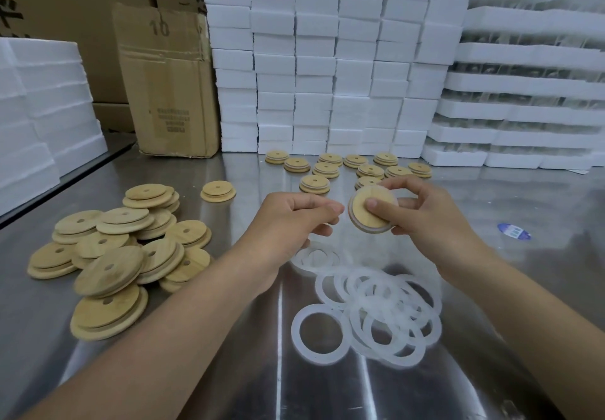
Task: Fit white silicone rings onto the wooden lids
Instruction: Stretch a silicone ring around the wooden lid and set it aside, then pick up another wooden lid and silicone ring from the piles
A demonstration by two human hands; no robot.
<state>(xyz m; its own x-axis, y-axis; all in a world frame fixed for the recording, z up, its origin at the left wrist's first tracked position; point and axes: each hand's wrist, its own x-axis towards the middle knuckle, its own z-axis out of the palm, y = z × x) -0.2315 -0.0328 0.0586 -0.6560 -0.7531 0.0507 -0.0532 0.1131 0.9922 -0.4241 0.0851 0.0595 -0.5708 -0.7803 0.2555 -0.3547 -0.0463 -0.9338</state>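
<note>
Right hand [422, 210] is gripping a wooden lid [361, 221] above the steel table [523, 255], thumb on its face (white ring [375, 231] around the rim). Left hand [294, 219] sits curled just beside it, and I can't tell if it's pinching anything. Loose rings [386, 314] are piled underneath.

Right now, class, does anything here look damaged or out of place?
The cardboard box at back left is creased and torn along its top. A blue oval sticker lies alone on the steel table, right of the held lid.
</note>
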